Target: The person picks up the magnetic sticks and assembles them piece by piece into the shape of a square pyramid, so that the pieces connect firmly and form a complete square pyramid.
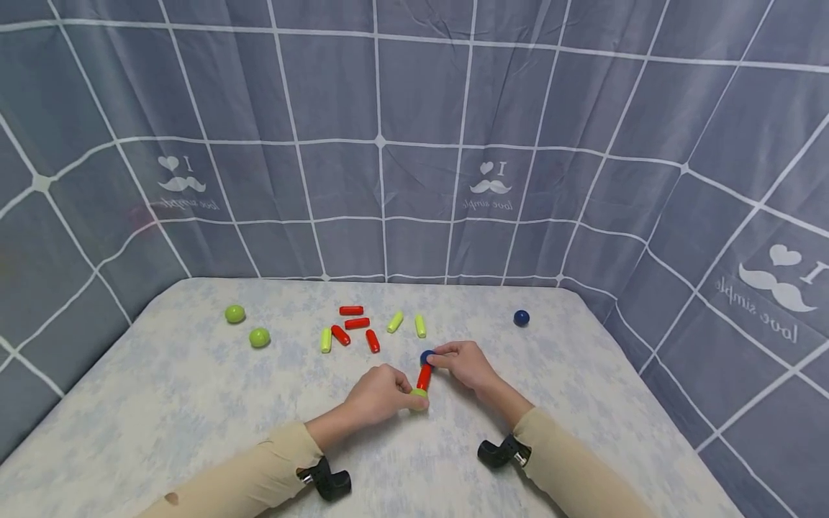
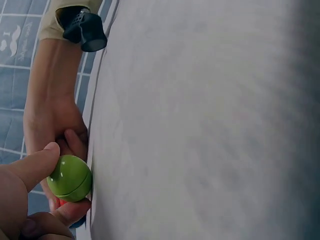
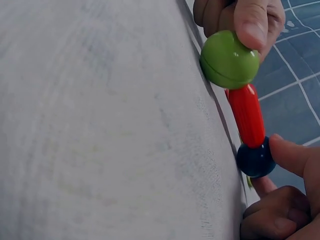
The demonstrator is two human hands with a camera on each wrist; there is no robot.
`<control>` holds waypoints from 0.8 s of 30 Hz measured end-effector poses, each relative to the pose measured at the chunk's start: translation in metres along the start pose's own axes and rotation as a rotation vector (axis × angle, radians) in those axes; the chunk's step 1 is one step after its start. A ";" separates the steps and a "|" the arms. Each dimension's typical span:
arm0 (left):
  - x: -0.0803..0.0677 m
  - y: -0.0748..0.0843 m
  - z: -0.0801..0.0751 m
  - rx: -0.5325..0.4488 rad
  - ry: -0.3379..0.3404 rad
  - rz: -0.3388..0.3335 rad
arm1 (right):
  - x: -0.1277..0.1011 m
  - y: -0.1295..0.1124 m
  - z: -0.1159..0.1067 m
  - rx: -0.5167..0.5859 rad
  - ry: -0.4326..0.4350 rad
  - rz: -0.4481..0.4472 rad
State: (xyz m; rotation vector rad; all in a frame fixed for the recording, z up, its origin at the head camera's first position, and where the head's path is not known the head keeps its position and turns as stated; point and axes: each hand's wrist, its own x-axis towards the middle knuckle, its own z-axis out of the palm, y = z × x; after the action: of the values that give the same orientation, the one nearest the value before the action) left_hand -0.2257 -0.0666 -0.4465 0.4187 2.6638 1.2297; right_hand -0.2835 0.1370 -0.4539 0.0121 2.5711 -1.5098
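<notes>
A red rod (image 3: 247, 115) links a green ball (image 3: 230, 60) at its near end to a dark blue ball (image 3: 256, 159) at its far end. My left hand (image 1: 382, 396) pinches the green ball between thumb and fingers, as the left wrist view shows with the same green ball (image 2: 70, 177). My right hand (image 1: 466, 368) pinches the blue ball (image 1: 427, 357) with thumb and finger. In the head view the red rod (image 1: 424, 377) lies between both hands, low over or on the table; which of these I cannot tell.
Beyond the hands lie several loose red rods (image 1: 357, 324) and yellow-green rods (image 1: 395, 321). Two green balls (image 1: 260, 337) sit at the left, one blue ball (image 1: 521, 318) at the right. A grey-blue checked curtain (image 1: 414, 180) surrounds the pale table (image 1: 194, 403).
</notes>
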 end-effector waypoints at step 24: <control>0.003 0.018 0.019 0.040 -0.025 0.074 | -0.002 0.006 0.001 -0.017 0.000 -0.046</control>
State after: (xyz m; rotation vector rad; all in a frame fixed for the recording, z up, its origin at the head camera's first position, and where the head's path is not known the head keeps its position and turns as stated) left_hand -0.2202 -0.0403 -0.4451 0.5401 2.6786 1.1849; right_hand -0.2813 0.1387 -0.4593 -0.0491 2.6013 -1.5029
